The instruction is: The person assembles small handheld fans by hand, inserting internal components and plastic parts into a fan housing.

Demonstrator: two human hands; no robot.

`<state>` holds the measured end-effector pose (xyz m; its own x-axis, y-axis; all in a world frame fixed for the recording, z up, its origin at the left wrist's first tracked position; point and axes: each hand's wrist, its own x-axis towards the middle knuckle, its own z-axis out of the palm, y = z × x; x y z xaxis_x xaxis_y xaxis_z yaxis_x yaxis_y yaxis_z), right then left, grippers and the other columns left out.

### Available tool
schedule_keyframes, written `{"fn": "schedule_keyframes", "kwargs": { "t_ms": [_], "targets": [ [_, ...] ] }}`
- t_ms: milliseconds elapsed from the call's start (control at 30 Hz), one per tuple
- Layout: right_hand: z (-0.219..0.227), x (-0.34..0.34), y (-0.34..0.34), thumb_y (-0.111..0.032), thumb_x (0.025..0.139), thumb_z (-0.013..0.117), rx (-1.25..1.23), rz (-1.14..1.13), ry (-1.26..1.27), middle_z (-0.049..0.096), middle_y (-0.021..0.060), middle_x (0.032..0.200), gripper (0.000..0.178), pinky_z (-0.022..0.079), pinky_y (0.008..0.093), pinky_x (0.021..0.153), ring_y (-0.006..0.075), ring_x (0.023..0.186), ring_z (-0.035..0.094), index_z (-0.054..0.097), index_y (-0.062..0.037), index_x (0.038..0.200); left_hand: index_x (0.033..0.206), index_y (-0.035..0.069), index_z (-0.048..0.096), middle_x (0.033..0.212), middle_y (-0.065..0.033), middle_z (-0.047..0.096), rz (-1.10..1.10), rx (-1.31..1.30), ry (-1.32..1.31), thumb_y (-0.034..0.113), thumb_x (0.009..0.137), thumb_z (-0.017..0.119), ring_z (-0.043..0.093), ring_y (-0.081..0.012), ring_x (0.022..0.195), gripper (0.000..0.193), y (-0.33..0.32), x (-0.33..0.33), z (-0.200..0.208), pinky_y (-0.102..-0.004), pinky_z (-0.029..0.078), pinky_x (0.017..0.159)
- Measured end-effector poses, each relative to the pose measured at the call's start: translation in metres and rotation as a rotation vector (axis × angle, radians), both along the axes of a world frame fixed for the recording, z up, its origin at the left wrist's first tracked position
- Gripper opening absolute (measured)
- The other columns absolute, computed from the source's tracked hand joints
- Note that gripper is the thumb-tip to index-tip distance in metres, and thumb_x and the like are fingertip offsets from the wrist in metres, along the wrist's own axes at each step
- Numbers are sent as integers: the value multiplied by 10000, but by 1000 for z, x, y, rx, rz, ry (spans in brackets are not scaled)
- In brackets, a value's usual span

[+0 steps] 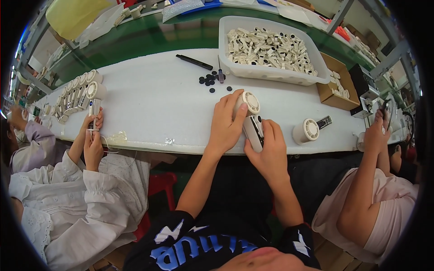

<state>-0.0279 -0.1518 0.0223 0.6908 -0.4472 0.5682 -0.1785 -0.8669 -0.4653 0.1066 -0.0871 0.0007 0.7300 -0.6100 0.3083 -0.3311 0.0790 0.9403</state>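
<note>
A white handheld fan is between my hands over the table's near edge. My left hand [224, 123] is closed around its round fan head [250, 103], thumb against the rim. Lower down, my right hand [272, 153] grips the fan's handle [253, 133], whose side shows a dark and metallic strip. To the right, another white fan [306, 131] lies on the table with its dark inner handle part [324, 122] exposed. Beyond my left hand lie several small black discs [209, 80] and a small screwdriver [221, 76].
A translucent bin [275, 78] of small white parts stands at the back, beside a cardboard box [333, 100] with more pieces. A black stick-shaped tool [194, 62] lies left of the bin. Fans stand lined up [74, 92] at left. Co-workers sit on both sides, hands over the table.
</note>
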Motion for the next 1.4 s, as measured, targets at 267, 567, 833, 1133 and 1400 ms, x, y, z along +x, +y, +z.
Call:
{"fn": "schedule_keyframes", "kwargs": {
  "t_ms": [267, 567, 833, 1133, 1400],
  "targets": [
    [21, 15, -22, -253, 707, 775, 54, -52, 503, 655, 230, 914, 380, 529, 429, 675, 358, 807, 659, 561, 29, 844, 1369, 38, 514, 1163, -195, 518, 23, 165, -229, 324, 975, 570, 454, -353, 1067, 490, 2, -4, 4, -432, 400, 959],
    [17, 18, -35, -299, 643, 798, 84, 69, 436, 616, 206, 631, 442, 525, 431, 601, 382, 601, 641, 552, 48, 758, 1393, 55, 478, 1236, -214, 464, 27, 119, -246, 284, 988, 565, 422, -369, 1140, 474, -3, -9, -6, -440, 354, 1029],
    [26, 26, -38, -345, 640, 794, 252, 76, 521, 614, 215, 619, 475, 527, 423, 599, 381, 592, 645, 560, 59, 731, 1386, 34, 475, 1213, -220, 455, 2, 101, -223, 272, 983, 578, 418, -376, 1131, 479, -1, -7, -3, -448, 371, 1004],
    [25, 25, -35, -447, 623, 815, 115, 68, 622, 576, 219, 557, 604, 506, 428, 559, 392, 549, 625, 576, 98, 724, 1380, 18, 461, 1210, -252, 421, 34, 84, -260, 232, 955, 617, 419, -412, 1086, 501, -4, -13, -6, -495, 401, 947],
    [24, 26, -31, -407, 644, 819, 109, 20, 673, 589, 201, 574, 584, 511, 416, 558, 374, 543, 621, 595, 117, 768, 1375, -6, 456, 1230, -240, 417, 15, 99, -271, 206, 952, 622, 419, -403, 1101, 502, -9, -10, -1, -480, 401, 958]
  ]
}}
